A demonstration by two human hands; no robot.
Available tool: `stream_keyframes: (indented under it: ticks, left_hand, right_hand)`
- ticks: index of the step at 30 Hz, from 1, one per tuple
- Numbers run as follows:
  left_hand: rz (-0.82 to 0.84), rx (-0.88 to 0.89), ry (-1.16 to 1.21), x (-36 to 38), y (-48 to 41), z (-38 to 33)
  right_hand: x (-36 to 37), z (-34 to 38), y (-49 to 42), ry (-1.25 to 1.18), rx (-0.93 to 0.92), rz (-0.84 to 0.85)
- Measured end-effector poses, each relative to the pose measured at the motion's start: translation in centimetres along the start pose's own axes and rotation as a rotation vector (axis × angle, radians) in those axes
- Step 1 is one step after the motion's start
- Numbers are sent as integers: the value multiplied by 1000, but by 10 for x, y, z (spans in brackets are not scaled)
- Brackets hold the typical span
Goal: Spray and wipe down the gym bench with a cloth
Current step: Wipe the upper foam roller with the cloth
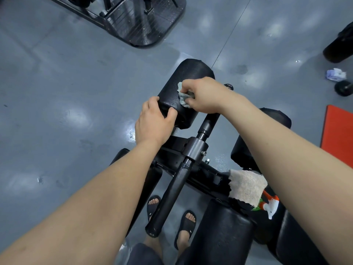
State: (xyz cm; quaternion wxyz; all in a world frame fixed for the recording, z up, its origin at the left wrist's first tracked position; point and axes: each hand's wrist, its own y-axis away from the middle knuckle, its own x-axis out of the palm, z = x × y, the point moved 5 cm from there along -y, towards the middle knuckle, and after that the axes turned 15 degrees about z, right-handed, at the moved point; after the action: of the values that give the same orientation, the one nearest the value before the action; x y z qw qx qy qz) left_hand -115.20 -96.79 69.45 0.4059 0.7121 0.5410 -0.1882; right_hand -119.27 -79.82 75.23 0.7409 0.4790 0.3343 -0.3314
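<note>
A black padded roller [188,77] of the gym bench stands out over the grey floor at mid-frame. My left hand [152,121] grips the near end of this roller. My right hand [204,95] holds a small pale blue-grey cloth [183,96] bunched against the roller's top side. A beige towel [246,185] lies draped on the bench frame [194,148] at lower right, under my right forearm. Beside it sits a spray bottle [269,204] with a white and orange head, partly hidden by the towel.
More black pads [223,232] of the bench fill the lower right. My feet in black slides [185,226] stand beneath the frame. A dark machine base [145,22] lies at top; a crumpled rag [335,74], a dumbbell [343,87] and a red mat [338,132] at right.
</note>
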Motion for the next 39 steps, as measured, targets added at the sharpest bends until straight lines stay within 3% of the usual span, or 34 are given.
stream_keyframes:
  ticks: [17, 26, 32, 39]
  left_hand:
    - [15, 30, -72, -2, 1, -1]
    - [10, 26, -36, -4, 3, -2]
    - [18, -10, -44, -3, -2, 1]
    - [3, 33, -25, -3, 2, -1]
  right_hand:
    - [12, 27, -14, -44, -52, -179]
    - [9, 29, -27, 81, 51, -257]
    - [23, 45, -17, 19, -65, -174]
    - [9, 19, -18, -14, 108, -221]
